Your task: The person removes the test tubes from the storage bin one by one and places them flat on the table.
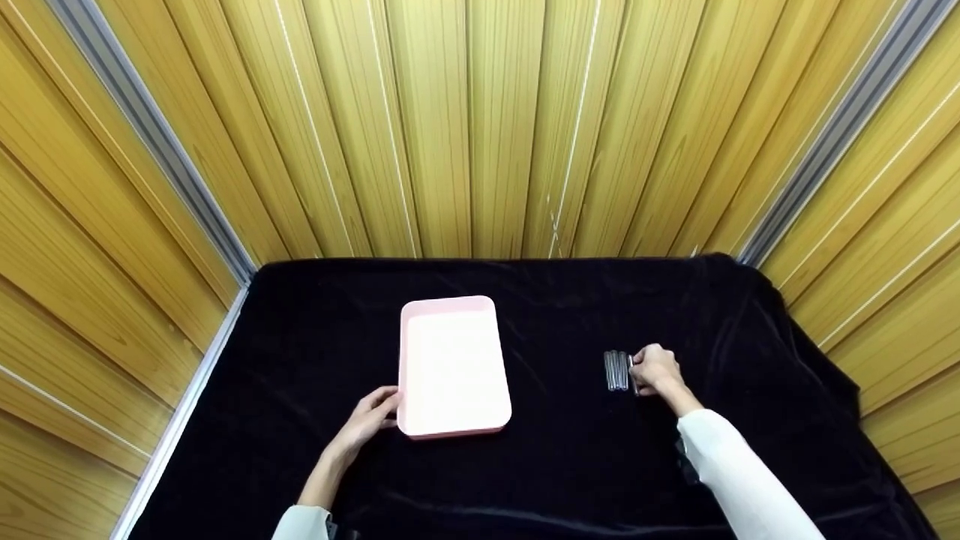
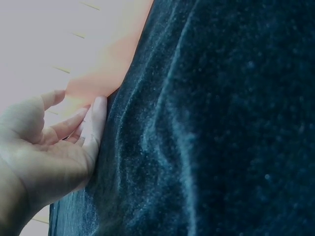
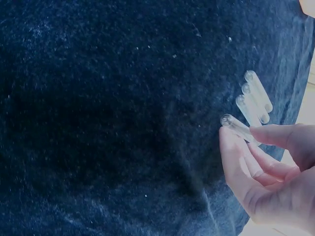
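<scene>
Head view: the right grip (image 1: 657,368) is pretty much closed up around one clear tube (image 1: 636,388), and the hand itself hides a good chunk of it. Three more tubes (image 1: 616,371) are lying side by side just left of that grip, lined up almost parallel. Way further left, well apart from the tubes, there's a pink tray (image 1: 454,379) with the left grip (image 1: 373,411) right at its near-left side, fingers up against the edge. Everything's on a tabletop covered in black cloth (image 1: 562,472), with wood-look walls (image 1: 502,127) out past both grips. Pale sleeves (image 1: 739,469) come down to just behind each wrist.

Left wrist view: the fingers are loosely bent with gaps between them, and the tips are at the tray's pinkish outer wall, close to a corner. Honestly can't tell if it's properly pinching the tray or just resting against it. The cloth spreads out right beside this grip, all wrinkly.

Right wrist view: way clearer. Thumb on one side, a fingertip on the other, tube pinched in the small gap between them, rounded end poking out past the fingertips. The other three tubes are just beyond the grip, slightly staggered. Can't tell if the pinched one is touching the cloth.
</scene>
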### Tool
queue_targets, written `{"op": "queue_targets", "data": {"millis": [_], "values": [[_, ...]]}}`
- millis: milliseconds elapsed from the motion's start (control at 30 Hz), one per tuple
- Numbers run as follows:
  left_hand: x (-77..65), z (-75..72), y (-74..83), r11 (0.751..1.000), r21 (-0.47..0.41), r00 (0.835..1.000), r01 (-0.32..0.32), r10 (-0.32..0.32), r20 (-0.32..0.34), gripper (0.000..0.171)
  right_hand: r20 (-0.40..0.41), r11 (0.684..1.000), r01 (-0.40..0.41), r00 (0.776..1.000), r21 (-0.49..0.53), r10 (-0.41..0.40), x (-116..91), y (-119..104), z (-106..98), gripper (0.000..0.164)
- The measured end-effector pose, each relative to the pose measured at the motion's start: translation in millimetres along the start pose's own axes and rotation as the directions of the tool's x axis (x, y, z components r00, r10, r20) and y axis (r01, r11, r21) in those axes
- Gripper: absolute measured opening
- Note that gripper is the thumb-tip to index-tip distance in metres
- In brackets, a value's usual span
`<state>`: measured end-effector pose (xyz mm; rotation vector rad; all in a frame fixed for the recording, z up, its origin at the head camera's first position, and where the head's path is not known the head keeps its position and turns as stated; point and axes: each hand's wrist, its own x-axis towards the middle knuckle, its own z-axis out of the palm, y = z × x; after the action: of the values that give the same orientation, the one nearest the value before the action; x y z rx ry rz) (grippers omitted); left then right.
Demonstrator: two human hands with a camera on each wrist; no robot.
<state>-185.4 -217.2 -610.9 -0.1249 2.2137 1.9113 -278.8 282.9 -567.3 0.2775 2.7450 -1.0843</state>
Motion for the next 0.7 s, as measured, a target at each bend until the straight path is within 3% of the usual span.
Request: {"op": "queue_targets", "data": {"millis": [300,700], "values": [[0.4,1.2,0.9,1.0,0.012,1.0,0.009,-0.009,-0.013,0.045,-0.035,0.996,0.052,0.998,-0.074,-0.055,3.3,0.5,2.4,0.032],[-1.1,1.2,3.4,0.999,0.021,0.999,0.026,-0.026,-0.022,0.044,-0.041,0.996,0.067,0.997,-0.062,-0.07,4.9,-2.8,2.0,0.03]]}}
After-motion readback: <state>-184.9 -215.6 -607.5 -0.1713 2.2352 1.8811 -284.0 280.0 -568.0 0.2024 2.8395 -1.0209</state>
